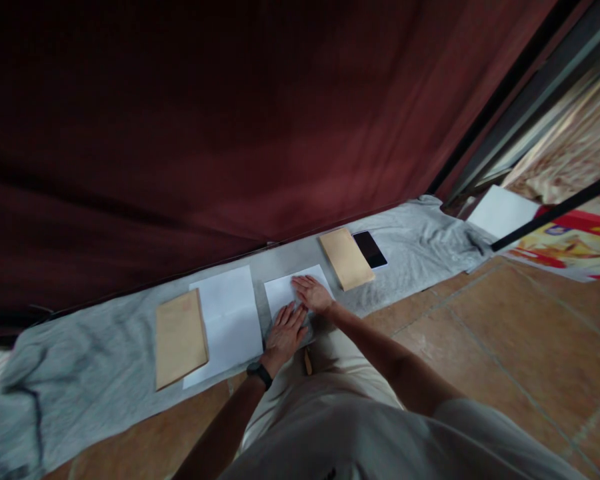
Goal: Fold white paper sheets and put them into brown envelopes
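Observation:
A folded white sheet of paper [285, 290] lies on a grey cloth [95, 360] spread over the floor. My left hand [286, 331] rests flat on the sheet's near edge, fingers stretched out, a dark watch on the wrist. Just beyond it my right hand [314, 294] presses flat on the same sheet, fingers pointing left. To the left lie a larger white sheet [229, 319] and a brown envelope [179, 337]. Another brown envelope [346, 257] lies to the right, with a dark phone [370, 249] beside it.
A dark red curtain [220, 120] hangs behind the cloth. Brown floor tiles [520, 347] stretch to the right. At the far right are a white sheet [503, 212], a colourful printed poster [570, 248] and a dark door frame [530, 93]. My knees in light trousers fill the foreground.

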`<state>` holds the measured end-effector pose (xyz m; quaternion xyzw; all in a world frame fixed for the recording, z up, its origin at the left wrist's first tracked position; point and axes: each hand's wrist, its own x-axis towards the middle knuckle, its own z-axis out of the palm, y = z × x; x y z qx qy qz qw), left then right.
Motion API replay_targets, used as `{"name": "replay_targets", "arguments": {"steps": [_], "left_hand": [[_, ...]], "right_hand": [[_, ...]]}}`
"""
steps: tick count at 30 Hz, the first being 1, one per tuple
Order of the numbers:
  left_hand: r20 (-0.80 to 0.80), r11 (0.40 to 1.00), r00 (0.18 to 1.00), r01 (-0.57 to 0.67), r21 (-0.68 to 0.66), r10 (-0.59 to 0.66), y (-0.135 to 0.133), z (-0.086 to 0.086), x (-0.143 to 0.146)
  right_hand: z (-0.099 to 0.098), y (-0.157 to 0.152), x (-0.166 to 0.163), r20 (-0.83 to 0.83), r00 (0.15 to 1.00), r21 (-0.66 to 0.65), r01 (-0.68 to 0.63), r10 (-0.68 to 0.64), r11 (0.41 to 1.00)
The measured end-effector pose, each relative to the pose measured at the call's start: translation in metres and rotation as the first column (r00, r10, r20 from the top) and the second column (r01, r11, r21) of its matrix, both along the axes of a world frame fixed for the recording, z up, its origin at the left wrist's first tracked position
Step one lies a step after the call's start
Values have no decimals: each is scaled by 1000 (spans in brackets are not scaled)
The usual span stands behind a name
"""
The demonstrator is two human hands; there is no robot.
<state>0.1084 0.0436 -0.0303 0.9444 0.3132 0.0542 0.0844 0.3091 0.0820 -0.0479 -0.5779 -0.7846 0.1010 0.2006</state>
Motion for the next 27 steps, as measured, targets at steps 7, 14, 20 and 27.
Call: {"name": "replay_targets", "arguments": {"steps": [7, 14, 20, 27], "left_hand": [[10, 1000, 1000, 11, -26, -11, 0, 2, 1], [82, 997, 995, -48, -55, 53, 8, -5, 3], [69, 986, 984, -160, -45, 163, 24, -8, 33], [60, 977, 975, -210, -35, 212, 44, -4, 49]], "right_hand": [[3, 4, -1, 7, 999, -15, 35, -34, 999], [-2, -74, 10, -72, 997, 24, -32, 33, 999], [6, -94, 11, -87, 996, 36, 18, -15, 999], [5, -90, 5, -116, 990, 39, 88, -83, 995]]}}
